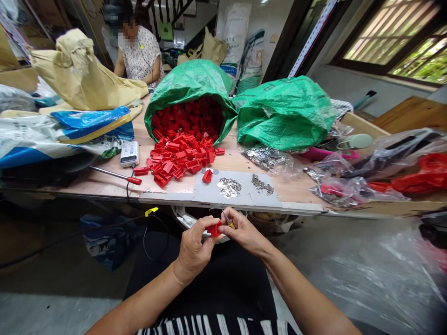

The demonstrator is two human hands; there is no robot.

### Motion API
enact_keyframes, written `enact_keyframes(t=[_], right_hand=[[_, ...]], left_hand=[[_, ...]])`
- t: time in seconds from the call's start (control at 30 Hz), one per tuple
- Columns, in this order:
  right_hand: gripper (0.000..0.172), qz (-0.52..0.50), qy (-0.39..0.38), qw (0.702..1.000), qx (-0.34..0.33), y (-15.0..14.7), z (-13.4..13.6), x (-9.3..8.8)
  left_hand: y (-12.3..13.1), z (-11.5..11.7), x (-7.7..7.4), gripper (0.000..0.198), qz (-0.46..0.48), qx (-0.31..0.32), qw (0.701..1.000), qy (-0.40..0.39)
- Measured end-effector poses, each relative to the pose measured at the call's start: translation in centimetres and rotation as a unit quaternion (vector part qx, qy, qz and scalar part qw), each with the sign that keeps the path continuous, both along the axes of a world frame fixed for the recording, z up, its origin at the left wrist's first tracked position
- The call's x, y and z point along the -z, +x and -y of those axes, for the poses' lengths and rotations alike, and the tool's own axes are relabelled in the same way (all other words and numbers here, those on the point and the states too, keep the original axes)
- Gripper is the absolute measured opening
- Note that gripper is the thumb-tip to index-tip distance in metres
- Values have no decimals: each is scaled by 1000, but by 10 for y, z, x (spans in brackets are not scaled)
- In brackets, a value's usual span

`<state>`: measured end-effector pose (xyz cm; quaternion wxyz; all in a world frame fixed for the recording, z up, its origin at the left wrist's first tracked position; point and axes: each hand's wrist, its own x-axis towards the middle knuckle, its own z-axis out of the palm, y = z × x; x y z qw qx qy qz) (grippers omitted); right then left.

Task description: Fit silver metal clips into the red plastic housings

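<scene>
My left hand (196, 249) is closed on a small red plastic housing (213, 229), held over my lap just below the table's front edge. My right hand (246, 232) grips a small pointed tool (231, 224) with a yellow handle and a thin metal shaft, which looks like an awl. Its shaft points up and away from me, and my right fingertips meet the right side of the red housing. Beyond my hands, a grey sheet (240, 197) carries one loose red housing (207, 176), a pile of shiny metal pieces (229, 187) and a darker metal pile (261, 184).
Many red housings (179, 156) spill from an open green sack (190, 77). Another green sack (284, 114) stands to its right. A red-handled rod (117, 175) and a white device with a cable (129, 154) lie left. Plastic bags (349, 190) crowd the right. Another person (143, 56) sits across.
</scene>
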<state>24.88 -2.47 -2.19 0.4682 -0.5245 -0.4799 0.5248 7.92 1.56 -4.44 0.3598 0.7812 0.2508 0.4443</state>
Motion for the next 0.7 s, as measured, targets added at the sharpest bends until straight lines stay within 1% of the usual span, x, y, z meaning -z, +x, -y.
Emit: enact_keyframes(t=[0.1,0.2,0.3,0.43,0.57,0.7], right_hand=[[42,-65,-38,997,-1,-1,4,11],[44,-112,-76,991,-14,0,9,17],[43,-134,-90,987,-20,2,14,17],[43,-166,-98,981,-7,4,16,17],[45,-229,-115,966,-5,0,18,21],[46,-257,-119,959,-11,-3,19,24]], left_hand=[[-2,1,2,35,-6,7,999,-34],[-2,1,6,32,2,23,995,-93],[0,2,8,32,17,44,990,-134],[0,1,7,31,37,72,982,-173],[0,-3,6,29,85,124,958,-244],[2,-7,5,29,142,158,918,-335]])
